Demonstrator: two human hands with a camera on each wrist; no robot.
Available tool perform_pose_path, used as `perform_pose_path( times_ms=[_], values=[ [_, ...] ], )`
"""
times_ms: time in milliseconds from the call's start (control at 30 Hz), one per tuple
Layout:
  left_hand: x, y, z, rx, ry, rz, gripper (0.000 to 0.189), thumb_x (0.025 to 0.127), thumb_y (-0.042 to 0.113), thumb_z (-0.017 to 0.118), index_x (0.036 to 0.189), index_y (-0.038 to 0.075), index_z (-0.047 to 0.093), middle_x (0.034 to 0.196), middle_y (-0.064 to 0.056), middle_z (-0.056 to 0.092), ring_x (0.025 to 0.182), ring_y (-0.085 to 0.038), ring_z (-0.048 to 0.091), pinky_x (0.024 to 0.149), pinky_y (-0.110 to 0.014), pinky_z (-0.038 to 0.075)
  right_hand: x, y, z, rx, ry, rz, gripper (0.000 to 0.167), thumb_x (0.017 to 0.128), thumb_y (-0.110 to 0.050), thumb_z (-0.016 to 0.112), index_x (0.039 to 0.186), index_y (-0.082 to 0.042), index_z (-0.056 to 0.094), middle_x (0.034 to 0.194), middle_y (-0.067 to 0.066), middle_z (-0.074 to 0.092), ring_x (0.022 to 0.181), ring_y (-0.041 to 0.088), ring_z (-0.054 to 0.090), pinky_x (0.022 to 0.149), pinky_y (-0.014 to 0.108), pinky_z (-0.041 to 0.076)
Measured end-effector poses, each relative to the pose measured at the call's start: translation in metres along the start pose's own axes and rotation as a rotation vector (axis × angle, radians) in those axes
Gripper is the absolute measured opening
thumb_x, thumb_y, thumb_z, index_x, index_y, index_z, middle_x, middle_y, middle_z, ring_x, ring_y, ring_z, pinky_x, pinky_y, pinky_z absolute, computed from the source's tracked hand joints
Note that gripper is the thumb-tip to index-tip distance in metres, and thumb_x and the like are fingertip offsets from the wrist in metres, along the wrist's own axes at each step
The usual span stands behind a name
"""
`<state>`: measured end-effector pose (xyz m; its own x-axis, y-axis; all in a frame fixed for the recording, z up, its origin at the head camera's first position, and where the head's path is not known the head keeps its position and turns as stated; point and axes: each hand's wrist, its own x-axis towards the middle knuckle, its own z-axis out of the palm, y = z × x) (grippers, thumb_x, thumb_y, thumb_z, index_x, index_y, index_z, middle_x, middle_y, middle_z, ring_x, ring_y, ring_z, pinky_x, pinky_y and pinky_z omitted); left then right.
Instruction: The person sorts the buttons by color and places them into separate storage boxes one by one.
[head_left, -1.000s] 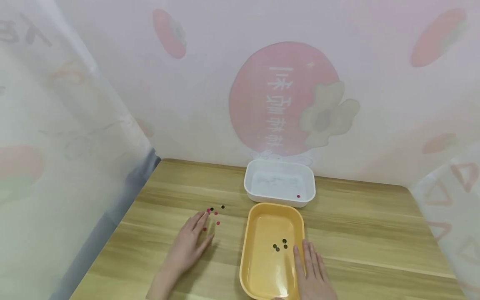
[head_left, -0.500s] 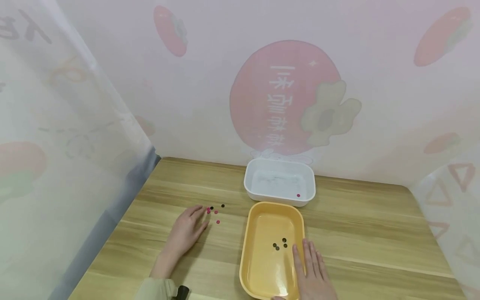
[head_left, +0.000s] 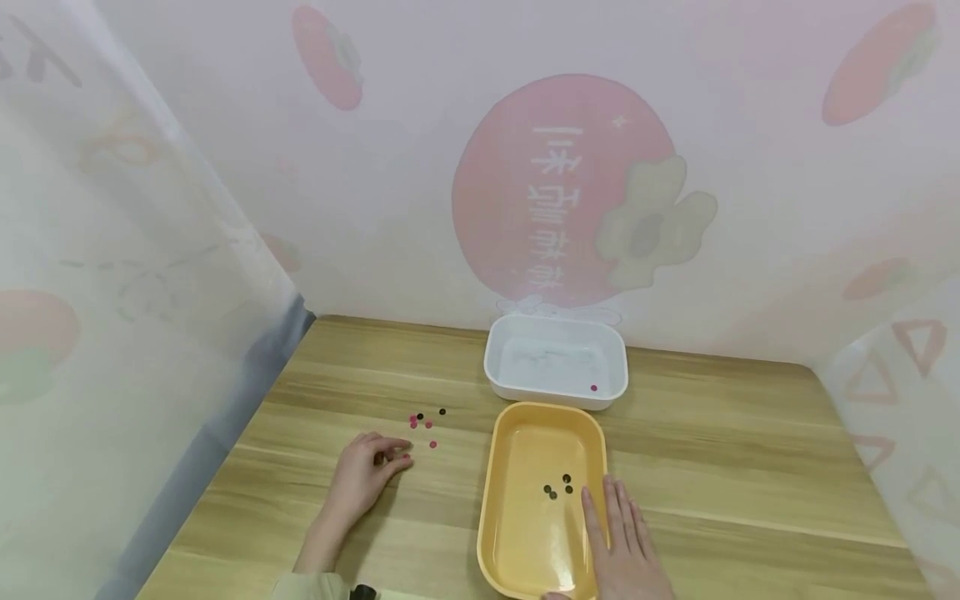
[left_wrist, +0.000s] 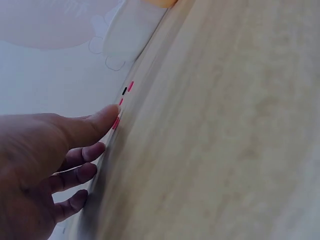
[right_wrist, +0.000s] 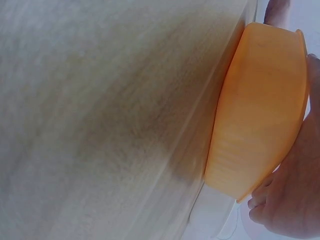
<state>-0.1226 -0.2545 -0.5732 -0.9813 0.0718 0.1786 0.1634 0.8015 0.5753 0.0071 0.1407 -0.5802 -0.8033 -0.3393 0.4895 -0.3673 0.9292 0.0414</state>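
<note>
On the left of the table, my left hand (head_left: 360, 475) has its thumb and index finger on either side of a small pink disc (head_left: 407, 457), a slight gap showing between the tips. Its thumb touches or nearly touches that disc. Beyond it lie more pink discs (head_left: 432, 444) and two black discs (head_left: 442, 412). My right hand (head_left: 630, 542) rests with straight fingers on the right rim of a yellow tray (head_left: 491, 500), the thumb at its near edge. Several dark discs (head_left: 566, 479) lie inside. In the right wrist view the hand (right_wrist: 295, 185) lies along the rim.
Behind the yellow tray stands a white tray (head_left: 495, 379) with one pink disc (head_left: 594, 387) in it. The wooden table (head_left: 712, 467) meets a printed curtain (head_left: 390, 208) at the back. A dark object (head_left: 364, 592) sits by the left sleeve (head_left: 311, 586).
My left hand has drawn back toward me from the farther discs and curled its fingers in around the nearest pink disc. That disc and the right hand have stayed in place.
</note>
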Motion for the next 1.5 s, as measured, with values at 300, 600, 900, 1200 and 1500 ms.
perform_pose_path(
  times_ms=[300, 600, 900, 1200, 1500],
  values=[
    [-0.001, -0.005, 0.005, -0.079, 0.051, -0.02, 0.01, 0.085, 0.01, 0.093, 0.091, 0.017, 0.088, 0.078, 0.007, 0.07, 0.072, -0.004, 0.047, 0.066, -0.022, 0.041, 0.0, -0.001, -0.002, -0.013, -0.037, 0.011, 0.136, 0.083, -0.107, 0.031, 0.173, -0.006, 0.025, 0.174, 0.028, 0.036, 0.175, 0.026, -0.011, 0.142, 0.032, -0.011],
    [0.001, -0.005, 0.005, -0.101, 0.03, -0.077, 0.017, 0.087, 0.011, 0.093, 0.086, 0.012, 0.076, 0.077, 0.002, 0.068, 0.075, -0.011, 0.051, 0.07, -0.024, 0.041, 0.0, -0.001, -0.003, -0.012, -0.047, 0.024, 0.137, 0.081, -0.107, 0.036, 0.174, -0.007, 0.023, 0.174, 0.027, 0.035, 0.175, 0.024, -0.014, 0.141, 0.03, -0.013],
    [0.002, -0.001, 0.004, -0.043, -0.009, -0.134, 0.017, 0.089, 0.015, 0.092, 0.087, 0.011, 0.076, 0.08, -0.001, 0.068, 0.08, -0.013, 0.053, 0.081, -0.03, 0.041, 0.0, -0.001, -0.003, -0.013, -0.055, 0.025, 0.14, 0.079, -0.107, 0.042, 0.176, -0.009, 0.017, 0.174, 0.028, 0.036, 0.174, 0.023, -0.016, 0.14, 0.029, -0.014],
    [0.0, -0.007, -0.002, -0.182, -0.03, -0.159, 0.011, 0.096, 0.006, 0.084, 0.095, 0.006, 0.073, 0.086, -0.005, 0.071, 0.077, -0.008, 0.057, 0.068, -0.019, 0.048, 0.001, 0.0, -0.004, -0.015, -0.058, 0.026, 0.141, 0.079, -0.108, 0.04, 0.178, -0.014, 0.006, 0.173, 0.028, 0.036, 0.174, 0.023, -0.016, 0.14, 0.028, -0.014],
    [-0.003, -0.013, -0.013, -0.362, -0.057, -0.217, 0.011, 0.095, 0.008, 0.085, 0.105, 0.005, 0.085, 0.099, -0.009, 0.085, 0.082, -0.001, 0.072, 0.072, -0.016, 0.058, 0.002, 0.0, -0.003, -0.011, -0.037, 0.014, 0.134, 0.082, -0.108, 0.033, 0.175, -0.011, 0.023, 0.174, 0.029, 0.035, 0.175, 0.024, -0.014, 0.141, 0.029, -0.013]
  ],
)
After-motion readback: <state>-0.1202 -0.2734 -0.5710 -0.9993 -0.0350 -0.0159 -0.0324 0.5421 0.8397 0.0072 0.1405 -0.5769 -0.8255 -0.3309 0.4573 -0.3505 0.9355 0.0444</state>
